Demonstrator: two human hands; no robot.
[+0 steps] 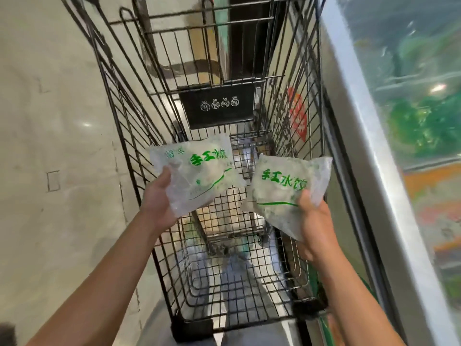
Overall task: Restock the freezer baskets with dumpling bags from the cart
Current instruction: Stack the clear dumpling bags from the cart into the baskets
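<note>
Two clear dumpling bags with green printing are held up over the black wire cart point(139, 136). My left hand point(159, 198) grips the lower left corner of the left dumpling bag point(199, 171). My right hand point(315, 221) grips the lower right edge of the right dumpling bag point(282, 188). Both bags hang above the cart's wire bottom, close to each other but apart. The freezer point(409, 121) stands along the right, its glass lid blurred, with green packages showing inside.
The cart's folded child seat with a black plastic flap point(217, 106) stands at the far end. The cart's wire floor shows nothing lying on it. Pale tiled floor point(50, 121) stretches to the left. The freezer's metal rim point(361, 146) runs right beside the cart.
</note>
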